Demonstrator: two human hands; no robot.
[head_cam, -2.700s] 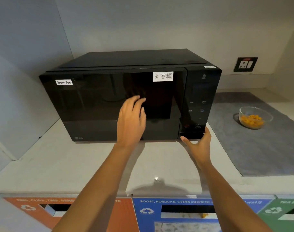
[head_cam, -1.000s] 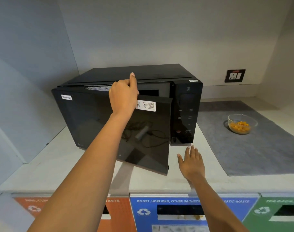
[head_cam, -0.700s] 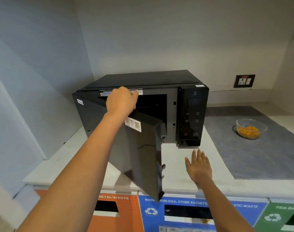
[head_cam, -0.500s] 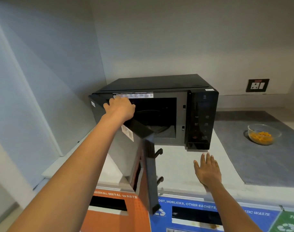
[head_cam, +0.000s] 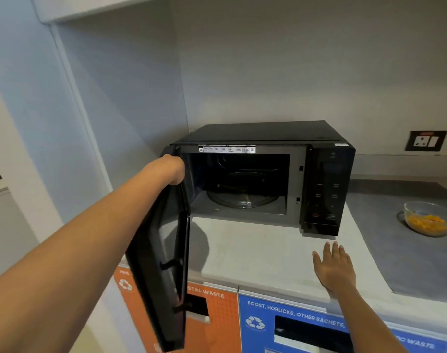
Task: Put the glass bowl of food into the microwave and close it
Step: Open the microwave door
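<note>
A black microwave stands on the pale counter with its door swung wide open to the left. Inside, a glass turntable lies bare in the dark cavity. My left hand is closed around the door's top edge. My right hand rests flat on the counter in front of the control panel, fingers spread, holding nothing. The glass bowl with orange food sits on a grey mat at the far right, well away from both hands.
The grey mat covers the counter's right side. A wall socket is behind it. Below the counter edge are an orange waste bin front and a blue one. A blue-grey wall closes the left side.
My left hand has pulled the microwave door from half open to fully open, exposing the cavity. The right hand stays flat on the counter. The view has shifted left.
</note>
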